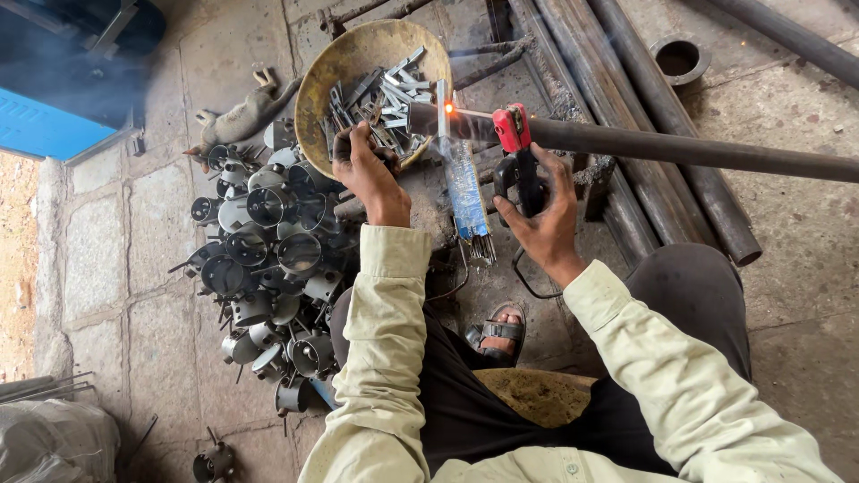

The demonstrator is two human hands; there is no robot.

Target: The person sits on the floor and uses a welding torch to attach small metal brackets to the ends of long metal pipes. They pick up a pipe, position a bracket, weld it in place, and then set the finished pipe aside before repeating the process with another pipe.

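Right hand [544, 222], centre of the frame: closed around the black grip of an electrode holder [517, 156] with red jaws. A thin rod [474, 114] runs from those jaws leftward to a glowing orange spot [448, 108].

Left hand [365, 165], left of centre: fingers curled down at the rim of a pan [327, 67]. It appears to press or steady a small metal part there; exactly what it grips cannot be told, as the fingertips are hidden.

The work, a long dark pipe [680, 148], lies across the upper middle of the frame, its left end at the glow and its right end cut off by the frame edge. Judgement: steel, stiff and heavy, not fragile, and likely hot near the glow (hold well to the right, away from the weld). The holder should be taken only by its insulated grip.

Surroundings:
- The pan holds loose flat metal strips [385, 94].
- A packet of rods [467, 192] lies below the glow, between the hands.
- A heap of short tube fittings [268, 259] fills the left centre, on the stone floor [161, 259].
- More pipes [626, 89] lie in the upper right.
- A sandalled foot [501, 333] shows low between the sleeves.

Not made out: the joint itself, masked by glare and faint smoke, and a pale lumpy object [242, 116] at upper left, whose kind is unclear.
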